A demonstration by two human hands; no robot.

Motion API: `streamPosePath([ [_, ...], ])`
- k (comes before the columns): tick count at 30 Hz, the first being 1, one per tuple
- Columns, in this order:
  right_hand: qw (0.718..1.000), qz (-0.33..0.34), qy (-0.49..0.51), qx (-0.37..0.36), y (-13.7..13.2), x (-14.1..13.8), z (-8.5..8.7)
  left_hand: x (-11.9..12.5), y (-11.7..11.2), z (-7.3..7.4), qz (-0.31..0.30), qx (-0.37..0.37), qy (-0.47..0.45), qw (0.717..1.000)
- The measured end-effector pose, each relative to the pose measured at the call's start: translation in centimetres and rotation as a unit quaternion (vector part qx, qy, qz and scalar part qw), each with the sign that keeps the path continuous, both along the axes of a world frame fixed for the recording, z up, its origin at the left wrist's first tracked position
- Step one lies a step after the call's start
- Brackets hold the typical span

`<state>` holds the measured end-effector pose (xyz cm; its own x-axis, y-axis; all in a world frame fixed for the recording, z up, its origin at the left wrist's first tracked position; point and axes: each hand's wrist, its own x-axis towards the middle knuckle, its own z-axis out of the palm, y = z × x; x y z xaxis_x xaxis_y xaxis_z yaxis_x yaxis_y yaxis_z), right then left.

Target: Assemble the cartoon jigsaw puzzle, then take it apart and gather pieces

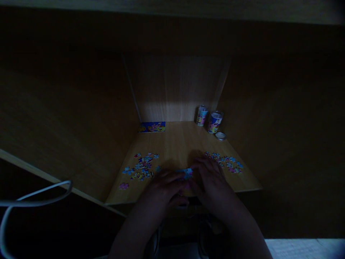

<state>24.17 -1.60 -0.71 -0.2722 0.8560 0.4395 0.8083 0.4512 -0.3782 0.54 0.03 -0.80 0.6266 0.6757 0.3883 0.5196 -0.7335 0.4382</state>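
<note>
Both my hands rest at the near edge of a small wooden desk (175, 144) in dim light. My left hand (161, 189) and my right hand (208, 180) meet over a small cluster of joined jigsaw pieces (186, 173), fingers curled onto it from both sides. Loose puzzle pieces (141, 166) lie scattered to the left of my left hand. Another patch of loose pieces (226, 162) lies to the right of my right hand. One pink piece (124, 186) sits alone near the front left corner.
A blue picture card (152, 127) lies at the back left. Two printed cans (201, 115) (215, 122) stand at the back right, a round metal lid (220, 136) beside them. Wooden side panels wall the desk. A white cable (32, 201) loops at the lower left.
</note>
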Motion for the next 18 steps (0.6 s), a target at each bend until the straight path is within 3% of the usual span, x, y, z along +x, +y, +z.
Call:
streamPosePath([
  [6, 0.999, -0.004, 0.032, -0.008, 0.32, -0.15, 0.09, 0.18, 0.57, 0.20, -0.027, 0.004, -0.025, 0.999],
  [18, 0.997, -0.004, 0.075, -0.018, 0.84, -0.60, 0.31, -0.03, 0.19, -0.15, -0.008, -0.013, -0.041, 0.999],
])
